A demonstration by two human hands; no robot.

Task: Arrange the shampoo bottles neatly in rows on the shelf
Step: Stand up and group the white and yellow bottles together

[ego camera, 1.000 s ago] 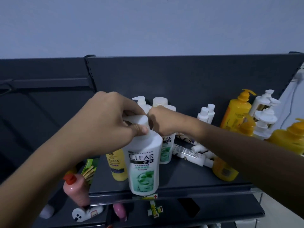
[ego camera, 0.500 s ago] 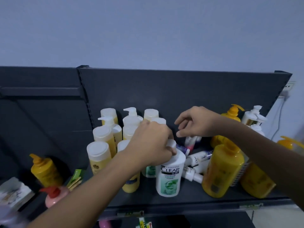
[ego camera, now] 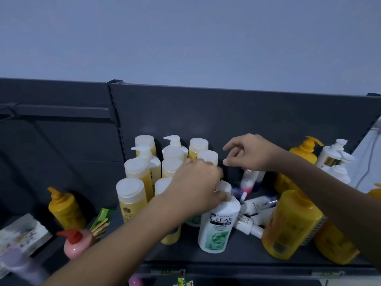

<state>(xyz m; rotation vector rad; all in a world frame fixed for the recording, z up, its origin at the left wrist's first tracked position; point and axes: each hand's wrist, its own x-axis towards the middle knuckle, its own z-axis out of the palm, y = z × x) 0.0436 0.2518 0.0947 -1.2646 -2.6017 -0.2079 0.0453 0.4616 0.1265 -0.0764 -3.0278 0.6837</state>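
The white CLEAR bottle (ego camera: 219, 221) now stands upright on the shelf (ego camera: 237, 263), near its front edge. A second ago it sat closer to the camera with both hands crowded on its cap; since then the right hand (ego camera: 250, 153) has let go and lifted away. It now hovers behind and to the right of the CLEAR bottle, fingers loosely curled, its grip released and holding nothing. The left hand (ego camera: 195, 186) remains on the bottle, its grip clenched round the cap and shoulder.

To the left of the CLEAR bottle, and behind it, the yellow flip-cap bottles (ego camera: 134, 180) already stand in tidy ranks against the back panel, so this bottle looks to be starting or joining the next row beside them. I would judge that the placing is nearly done and the left hand is only steadying or squaring it.

To the right of the CLEAR bottle the work is plainly unfinished: several small white bottles (ego camera: 256, 207) lie on their sides in a heap, touching one another, and the big yellow pump bottle (ego camera: 288, 223) stands just beyond them. The freed right hand hangs above that heap, which suggests it will fetch the next bottle from there.
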